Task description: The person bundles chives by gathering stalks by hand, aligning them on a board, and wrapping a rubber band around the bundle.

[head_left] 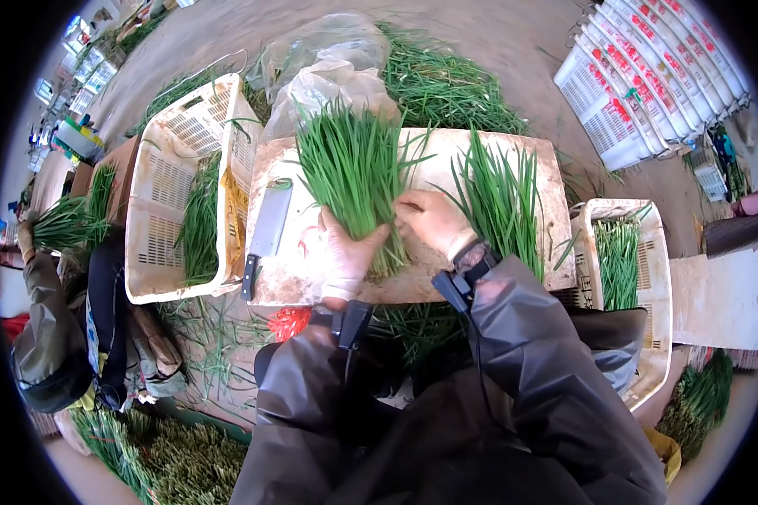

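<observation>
A thick bunch of green chives (345,160) lies on a pale, worn board (274,257), its leaf tips pointing away from me. My left hand (345,257) is closed round its lower part, thumb across the stems. At the right edge of the bunch, my right hand (434,220) has its fingers pinched together; whatever is between them is too small to make out. To its right a looser pile of chives (501,198) rests on the same board. A cleaver (269,220) with a black handle lies along the board's left side.
White plastic crates stand left (164,194) and right (661,278) of the board, both holding chives. Behind it sit clear plastic bags (328,59) and a chive heap (446,80). Stacked crates (648,76) are at the far right. A co-worker (50,328) handles chives at left.
</observation>
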The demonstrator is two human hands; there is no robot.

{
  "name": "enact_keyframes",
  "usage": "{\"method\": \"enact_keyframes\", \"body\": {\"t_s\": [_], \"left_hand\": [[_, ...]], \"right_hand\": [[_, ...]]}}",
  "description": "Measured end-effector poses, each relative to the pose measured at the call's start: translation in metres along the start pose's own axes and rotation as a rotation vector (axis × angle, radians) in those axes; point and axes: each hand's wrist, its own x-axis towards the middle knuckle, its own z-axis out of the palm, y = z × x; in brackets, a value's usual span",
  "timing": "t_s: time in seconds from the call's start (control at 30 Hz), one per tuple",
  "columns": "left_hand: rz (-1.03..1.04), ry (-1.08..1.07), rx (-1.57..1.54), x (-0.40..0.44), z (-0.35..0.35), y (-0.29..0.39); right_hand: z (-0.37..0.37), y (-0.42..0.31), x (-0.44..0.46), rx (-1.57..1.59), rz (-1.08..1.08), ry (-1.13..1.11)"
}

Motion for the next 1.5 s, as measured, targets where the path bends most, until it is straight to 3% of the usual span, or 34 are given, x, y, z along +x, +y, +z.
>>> {"method": "enact_keyframes", "body": {"t_s": [0.07,0.1,0.2,0.33,0.47,0.53,0.67,0.73,0.8,0.83,0.87,0.9,0.93,0.97,1.0,1.1,1.13,1.17,1.2,1.27,1.33,1.5], "left_hand": [[0.011,0.033,0.088,-0.002,0.004,-0.003],[-0.001,0.012,0.042,-0.001,0.004,-0.003],[-0.025,-0.047,-0.023,0.002,0.001,-0.002],[-0.051,-0.073,-0.055,0.0,-0.001,0.007],[-0.114,-0.147,-0.178,-0.002,0.017,-0.005],[0.069,-0.011,0.214,-0.003,0.011,0.007],[0.095,0.044,0.269,-0.007,0.016,0.008],[0.097,0.059,0.271,-0.007,0.01,0.011],[-0.127,-0.19,0.069,-0.007,-0.023,0.044],[0.058,-0.075,-0.214,-0.01,-0.004,0.025],[0.081,-0.043,-0.189,-0.015,-0.009,0.032],[-0.002,-0.067,-0.261,-0.016,-0.011,0.036],[0.007,-0.02,-0.13,-0.015,-0.007,0.033],[-0.04,-0.035,0.027,-0.016,-0.037,0.055],[-0.027,0.053,-0.154,-0.019,0.021,0.018],[-0.237,-0.114,-0.042,-0.02,-0.008,0.036],[-0.273,-0.148,-0.077,-0.022,-0.009,0.035],[-0.288,-0.12,-0.067,-0.026,-0.009,0.034],[-0.288,-0.103,-0.069,-0.029,-0.013,0.032],[-0.281,-0.077,-0.076,-0.032,-0.019,0.028],[-0.253,-0.047,-0.081,-0.038,-0.025,0.027],[-0.118,0.074,-0.076,-0.056,-0.03,0.041]], "right_hand": [[-0.002,-0.006,-0.021,-0.321,-0.03,0.054],[0.006,0.012,-0.026,-0.461,-0.23,0.131],[0.041,0.051,-0.034,-0.408,-0.259,0.024],[0.062,0.037,-0.05,-0.317,-0.096,-0.042],[0.064,0.052,-0.056,-0.207,-0.173,-0.022],[0.044,0.029,-0.077,-0.218,-0.143,0.009],[-0.01,0.048,-0.1,-0.277,-0.342,0.22],[-0.053,0.051,-0.128,-0.32,-0.176,0.371],[-0.097,0.07,-0.155,-0.444,-0.088,0.532],[-0.117,0.083,-0.168,-0.502,0.189,0.51],[-0.136,0.133,-0.176,-0.624,0.151,0.577],[-0.148,0.13,-0.194,-0.653,0.366,0.613],[-0.163,0.141,-0.206,-0.679,0.506,0.506],[-0.17,0.186,-0.214,-0.656,0.381,0.532],[-0.177,0.232,-0.221,-0.635,0.257,0.55],[-0.148,0.223,-0.216,-0.594,0.254,0.517],[-0.136,0.197,-0.215,-0.434,0.272,0.501],[-0.132,0.222,-0.207,-0.428,0.223,0.539],[-0.127,0.248,-0.202,-0.422,0.178,0.579],[-0.109,0.209,-0.208,-0.461,0.252,0.449],[-0.106,0.26,-0.197,-0.518,0.184,0.534],[-0.097,0.276,-0.187,-0.271,0.048,0.581]]}}
